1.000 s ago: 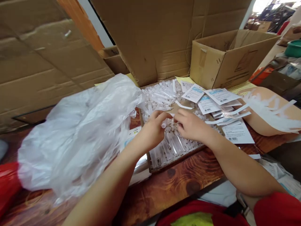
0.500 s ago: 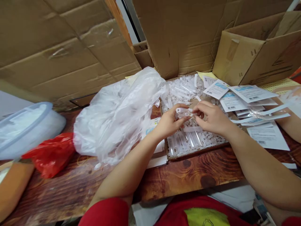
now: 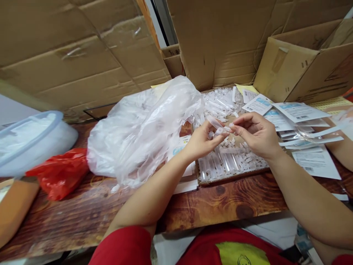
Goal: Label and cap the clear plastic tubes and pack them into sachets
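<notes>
My left hand (image 3: 202, 141) is closed around translucent plastic tubes (image 3: 213, 122) above the shallow cardboard tray (image 3: 234, 179). One tube points up and away, while another lies between thumb and fingers. With thumb and fingertips, my right hand (image 3: 257, 135) pinches at a small clear piece (image 3: 228, 128) at the end of the tubes; its exact shape is too small to make out. Below both hands, the tray holds many clear tubes (image 3: 228, 162) and small white plastic pieces (image 3: 252, 162).
Left of the tray lies a crumpled clear plastic bag (image 3: 132, 136), with a red bag (image 3: 62, 171) and blue-rimmed basin (image 3: 59, 119) farther left. Printed white packets (image 3: 300, 111) are piled at right, near another person's forearm (image 3: 340, 147). A cardboard box (image 3: 292, 70) stands behind.
My right hand has shifted slightly right and its fingers have opened out a little, still at the tube ends. The tube in my left hand has tilted upward. The camera view has shifted slightly.
</notes>
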Demonstrator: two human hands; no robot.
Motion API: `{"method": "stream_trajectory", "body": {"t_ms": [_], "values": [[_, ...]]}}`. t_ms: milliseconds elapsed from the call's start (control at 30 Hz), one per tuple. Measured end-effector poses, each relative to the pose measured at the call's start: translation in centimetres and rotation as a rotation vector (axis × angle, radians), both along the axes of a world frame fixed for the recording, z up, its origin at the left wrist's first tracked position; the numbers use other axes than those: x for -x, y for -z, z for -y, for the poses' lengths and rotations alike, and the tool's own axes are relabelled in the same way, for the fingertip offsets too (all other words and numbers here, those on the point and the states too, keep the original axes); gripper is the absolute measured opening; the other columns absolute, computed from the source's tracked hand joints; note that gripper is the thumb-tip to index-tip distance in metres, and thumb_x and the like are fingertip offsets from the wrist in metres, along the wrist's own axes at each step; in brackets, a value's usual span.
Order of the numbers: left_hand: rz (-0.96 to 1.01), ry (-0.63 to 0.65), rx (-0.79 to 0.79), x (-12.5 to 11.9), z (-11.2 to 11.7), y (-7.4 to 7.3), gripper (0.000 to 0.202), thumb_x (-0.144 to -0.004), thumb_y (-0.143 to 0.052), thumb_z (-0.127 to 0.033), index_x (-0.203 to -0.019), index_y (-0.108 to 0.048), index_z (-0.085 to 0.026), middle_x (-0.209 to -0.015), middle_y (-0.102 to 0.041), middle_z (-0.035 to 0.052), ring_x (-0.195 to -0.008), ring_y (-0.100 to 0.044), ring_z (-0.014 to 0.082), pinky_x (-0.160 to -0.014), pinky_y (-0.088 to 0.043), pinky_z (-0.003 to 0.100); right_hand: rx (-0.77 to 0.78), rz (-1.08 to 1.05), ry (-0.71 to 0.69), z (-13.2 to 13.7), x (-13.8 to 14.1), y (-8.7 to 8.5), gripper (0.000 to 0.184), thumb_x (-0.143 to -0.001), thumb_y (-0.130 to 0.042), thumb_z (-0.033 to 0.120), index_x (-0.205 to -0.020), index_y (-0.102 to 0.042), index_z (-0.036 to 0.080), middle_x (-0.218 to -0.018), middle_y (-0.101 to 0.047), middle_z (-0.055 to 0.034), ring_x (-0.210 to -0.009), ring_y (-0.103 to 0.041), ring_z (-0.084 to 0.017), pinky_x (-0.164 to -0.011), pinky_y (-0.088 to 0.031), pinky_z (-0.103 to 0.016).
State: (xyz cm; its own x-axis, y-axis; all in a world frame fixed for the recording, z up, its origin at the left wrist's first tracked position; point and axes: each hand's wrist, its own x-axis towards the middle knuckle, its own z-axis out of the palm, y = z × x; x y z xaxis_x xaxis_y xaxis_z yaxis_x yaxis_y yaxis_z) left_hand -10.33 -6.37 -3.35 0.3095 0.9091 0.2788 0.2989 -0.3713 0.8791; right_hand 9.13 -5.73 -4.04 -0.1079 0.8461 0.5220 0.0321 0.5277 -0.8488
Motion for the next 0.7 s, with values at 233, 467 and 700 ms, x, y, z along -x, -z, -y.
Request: {"method": "stream_trajectory", "body": {"t_ms": [233,467,700], "values": [[-0.398,-0.118,-0.100,-0.27,0.30,0.02,0.035,-0.092,-0.069,-0.040,-0.119,-0.062,-0.020,-0.106,-0.076,0.0064,-0.095,-0.072,0.0217,-0.083,-0.053,0.032,-0.353,0.348,0.084,1.08,-0.14,-0.85,0.007,-0.090,-0.068,0.024,-0.084,-0.068,0.027,-0.084,-0.074,-0.0030,-0.079,-0.069,-0.020,-0.078,-0.058,-0.039],[-0.505,-0.155,-0.139,-0.27,0.52,0.07,0.079,-0.089,-0.072,-0.030,-0.157,-0.033,-0.021,-0.102,-0.077,0.0055,-0.080,-0.074,0.0210,-0.077,-0.054,0.033,-0.370,0.391,0.054,0.64,-0.35,-0.68,0.011,-0.092,-0.065,0.021,-0.087,-0.073,0.027,-0.088,-0.076,-0.0029,-0.082,-0.070,-0.020,-0.079,-0.058,-0.039],[-0.657,-0.185,-0.280,-0.36,0.76,0.90,0.078,-0.095,-0.065,-0.036,-0.162,-0.027,-0.020,-0.094,-0.078,0.0076,-0.070,-0.073,0.0207,-0.066,-0.051,0.029,-0.232,0.382,0.014,0.16,-0.78,-0.37,0.008,-0.089,-0.069,0.024,-0.084,-0.075,0.025,-0.087,-0.077,-0.0022,-0.081,-0.071,-0.019,-0.078,-0.058,-0.037]]}}
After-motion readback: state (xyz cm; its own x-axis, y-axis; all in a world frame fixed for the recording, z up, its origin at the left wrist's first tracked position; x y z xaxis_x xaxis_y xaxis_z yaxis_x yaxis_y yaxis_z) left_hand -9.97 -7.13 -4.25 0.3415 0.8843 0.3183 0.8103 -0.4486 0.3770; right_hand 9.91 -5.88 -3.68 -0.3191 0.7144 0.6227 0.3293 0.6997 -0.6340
